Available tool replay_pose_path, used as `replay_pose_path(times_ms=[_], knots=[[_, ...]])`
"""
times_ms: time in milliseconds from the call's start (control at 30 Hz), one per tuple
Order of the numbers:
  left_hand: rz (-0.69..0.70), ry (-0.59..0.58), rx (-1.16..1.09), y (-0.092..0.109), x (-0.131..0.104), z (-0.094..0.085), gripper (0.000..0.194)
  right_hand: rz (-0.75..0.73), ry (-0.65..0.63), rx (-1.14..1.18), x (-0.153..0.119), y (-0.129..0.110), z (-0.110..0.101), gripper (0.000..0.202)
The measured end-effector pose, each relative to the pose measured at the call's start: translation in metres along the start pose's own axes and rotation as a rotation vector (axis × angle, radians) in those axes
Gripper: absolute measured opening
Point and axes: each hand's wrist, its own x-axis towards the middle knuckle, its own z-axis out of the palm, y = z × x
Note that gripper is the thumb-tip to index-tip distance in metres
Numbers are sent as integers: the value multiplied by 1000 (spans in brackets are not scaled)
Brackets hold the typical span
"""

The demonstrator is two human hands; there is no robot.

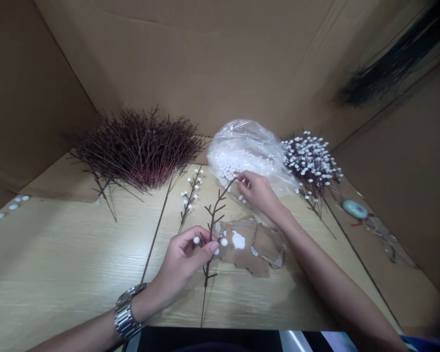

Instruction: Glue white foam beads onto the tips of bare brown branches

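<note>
My left hand (190,254) pinches a brown twig (214,212) near its middle, with a few white balls around the fingers. At the upper tip of this twig, my right hand (254,190) has its fingers closed together in front of the plastic bag; whether a small ball is between them cannot be made out. White balls fill the lower part of the clear bag (242,151). Beside the held twig lies another twig (191,195) dotted with white balls. Below the bag is a torn piece of cardboard (260,244) with a white patch of glue-like material (238,239).
A large heap of bare brown twigs (139,146) lies at the back left. White-tipped twigs (311,161) are piled right of the bag. Loose white balls (13,207) sit far left; a teal oval object (354,209) and glasses (388,239) lie right. Cardboard walls (205,63) enclose the table.
</note>
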Motion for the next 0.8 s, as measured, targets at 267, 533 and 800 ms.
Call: replay_pose_path(times_ms=[267,533,800], knots=[[13,-38,-14,2,-4,3,19,95,23,761,-93,-68,-21,11],[0,-41,-17,3,-3,5,21,454,-144,1167,-112,-79,2,17],[-68,-70,-28,-3,-2,6,23,485,-148,1248,-120,-81,12,11]])
